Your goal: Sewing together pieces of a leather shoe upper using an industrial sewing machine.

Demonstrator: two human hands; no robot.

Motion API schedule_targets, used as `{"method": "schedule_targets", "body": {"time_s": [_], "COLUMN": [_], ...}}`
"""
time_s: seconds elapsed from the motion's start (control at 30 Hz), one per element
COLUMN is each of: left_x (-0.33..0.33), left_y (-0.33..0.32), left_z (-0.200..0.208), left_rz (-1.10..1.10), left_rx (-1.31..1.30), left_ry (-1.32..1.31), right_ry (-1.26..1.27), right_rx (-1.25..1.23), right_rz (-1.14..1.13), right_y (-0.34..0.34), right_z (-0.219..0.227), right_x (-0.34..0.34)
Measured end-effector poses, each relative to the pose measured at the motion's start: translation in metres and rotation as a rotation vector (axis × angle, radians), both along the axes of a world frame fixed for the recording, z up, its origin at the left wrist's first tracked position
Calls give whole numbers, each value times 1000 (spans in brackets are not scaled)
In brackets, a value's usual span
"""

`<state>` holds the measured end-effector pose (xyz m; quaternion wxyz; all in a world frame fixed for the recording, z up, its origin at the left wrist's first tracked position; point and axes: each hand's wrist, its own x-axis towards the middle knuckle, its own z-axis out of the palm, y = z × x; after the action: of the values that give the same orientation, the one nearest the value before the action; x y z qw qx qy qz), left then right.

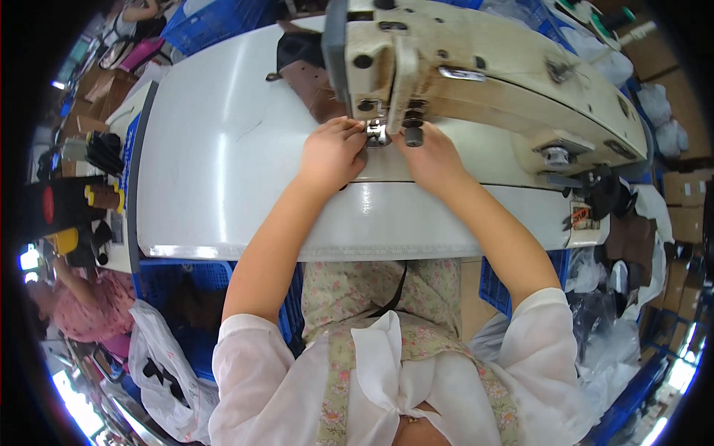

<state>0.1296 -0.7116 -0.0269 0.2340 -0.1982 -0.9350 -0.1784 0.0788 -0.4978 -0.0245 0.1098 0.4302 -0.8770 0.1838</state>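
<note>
A cream sewing machine (513, 93) stands on the white table, its presser foot (377, 134) lowered between my two hands. A brown and black piece of leather-like material (311, 85) runs from behind the machine head down to the foot. My left hand (333, 156) is closed at its near end, fingers bent and pressed together just left of the foot. My right hand (431, 156) lies close to the right of the foot. Its fingertips are hidden behind the machine head and a dark knob (413, 135), so what it touches there does not show.
The white table (201, 163) has a ruler strip (223, 251) along its front edge. Blue crates (212, 26) stand behind it, and another blue crate (186, 276) sits below left. A white plastic bag (167, 379) hangs nearby. Another person in pink (97, 308) sits at the left.
</note>
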Motion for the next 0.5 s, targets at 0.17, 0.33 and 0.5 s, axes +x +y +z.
{"method": "schedule_targets", "body": {"time_s": [0.17, 0.33, 0.5], "left_x": [7, 4, -18], "left_y": [-22, -45, -35], "left_z": [15, 32, 43], "left_rz": [-128, -66, -156], "left_rx": [-204, -538, -678], "left_ry": [-113, -79, 22], "right_ry": [69, 369, 685], "right_rx": [-114, -413, -412], "right_rz": [164, -402, -954], "right_y": [61, 191, 369], "right_z": [24, 109, 107], "right_x": [43, 42, -37]}}
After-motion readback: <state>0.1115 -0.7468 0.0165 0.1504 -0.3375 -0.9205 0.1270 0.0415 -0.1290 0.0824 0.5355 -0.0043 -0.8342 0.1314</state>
